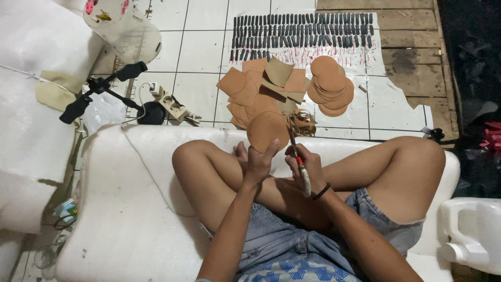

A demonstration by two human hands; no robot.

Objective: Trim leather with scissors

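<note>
Your left hand (259,163) pinches the tan disc (267,130) by its lower edge, upright above your crossed legs. Your right hand (305,164) is closed on the scissors (295,151), blades pointing up along the disc's right rim, touching it.

Sitting cross-legged on a foam mat (130,209) laid on the floor (201,49). Left hand (258,162) and right hand (305,164) side by side above the crossed legs, a round leather piece (266,129) in the left hand, scissors (296,156) in the right hand, just right of it. Beyond the hands, on the floor, a heap of cut sheets (261,86). Right of the heap, a stack of round pieces (330,83). Farther back, rows of small strips (302,28). Left of the heap, a power strip (169,103) and a small stand (104,89). Far right, beside the mat, a plastic jug (472,235).
</note>
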